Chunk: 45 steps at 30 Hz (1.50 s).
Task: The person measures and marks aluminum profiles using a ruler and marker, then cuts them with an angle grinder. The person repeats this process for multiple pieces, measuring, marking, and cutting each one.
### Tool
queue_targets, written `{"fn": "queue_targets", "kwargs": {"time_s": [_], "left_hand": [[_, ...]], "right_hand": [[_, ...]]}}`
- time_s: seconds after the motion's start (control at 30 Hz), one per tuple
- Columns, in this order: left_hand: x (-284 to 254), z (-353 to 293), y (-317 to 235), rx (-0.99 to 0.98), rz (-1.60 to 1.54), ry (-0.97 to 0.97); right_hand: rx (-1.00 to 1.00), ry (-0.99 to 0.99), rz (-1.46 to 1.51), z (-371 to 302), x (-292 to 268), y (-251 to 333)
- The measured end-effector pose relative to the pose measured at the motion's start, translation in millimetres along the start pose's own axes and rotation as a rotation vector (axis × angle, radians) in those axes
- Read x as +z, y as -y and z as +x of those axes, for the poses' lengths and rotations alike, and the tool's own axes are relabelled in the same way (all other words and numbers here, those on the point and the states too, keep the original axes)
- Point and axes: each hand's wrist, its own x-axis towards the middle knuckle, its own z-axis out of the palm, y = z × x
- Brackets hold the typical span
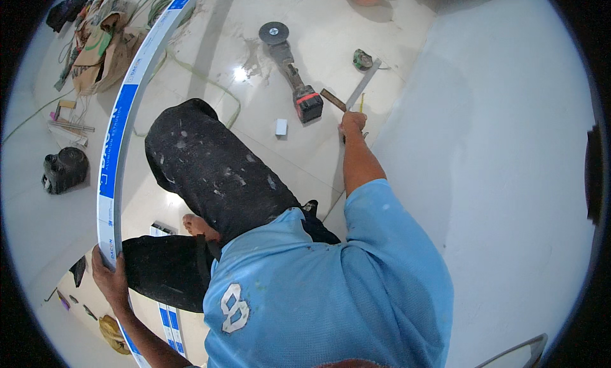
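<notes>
My left hand point(111, 280) is closed round a long aluminium profile point(116, 209) wrapped in blue-and-white film. The profile runs up past my left knee to the top of the view, bowed by the lens. Out ahead at the right, my right hand point(354, 122) is closed at the corner of a try square point(364, 85) with a metal blade and brown stock. A thin yellow strip shows beside these fingers; its kind is unclear. Left of the square lies a cordless angle grinder point(293, 75), its disc pointing away. A small white block point(281, 127) sits nearer me.
A green tape measure point(363, 59) lies beyond the square. Along the right rises a white wall point(490, 145). Cloths and bags point(105, 50) are heaped far left, above a black bundle point(65, 169). More wrapped profiles point(170, 323) lie near my left leg. A green cable point(210, 82) crosses the tiles.
</notes>
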Motion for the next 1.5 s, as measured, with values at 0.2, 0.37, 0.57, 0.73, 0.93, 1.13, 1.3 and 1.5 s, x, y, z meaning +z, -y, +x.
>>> {"fn": "queue_targets", "kwargs": {"time_s": [0.2, 0.37, 0.57, 0.73, 0.93, 1.13, 1.3, 1.5], "left_hand": [[14.2, -41.3, -1.6, -0.002, 0.242, -0.107], [8.0, -18.9, -58.7, -0.131, 0.223, -0.116], [8.1, -15.9, -88.5, -0.254, 0.322, -0.076], [1.0, 1.9, -80.3, -0.188, 0.214, 0.009], [-33.2, 6.7, -70.9, -0.302, 0.086, 0.241], [-12.9, 24.1, -46.7, -0.111, 0.052, 0.141], [-13.9, 34.4, -44.5, -0.115, -0.005, 0.146], [-14.3, 61.0, 8.3, -0.063, -0.183, 0.239]], "right_hand": [[-0.820, -0.134, -0.516, -44.5, 23.3, 93.3], [-0.627, 0.687, -0.259, -56.5, 56.0, 184.4], [-0.562, 0.677, -0.171, -56.7, 109.8, 181.7], [-0.634, 0.690, 0.196, -69.4, 88.4, 156.9], [-0.869, 0.883, 0.073, -218.2, -43.0, 205.2], [-0.859, 1.022, 0.296, -357.3, -161.5, 208.2], [-0.981, 1.248, 0.259, -417.1, -203.5, 211.8], [-0.835, 1.489, 0.078, -477.4, -188.3, 191.9]]}}
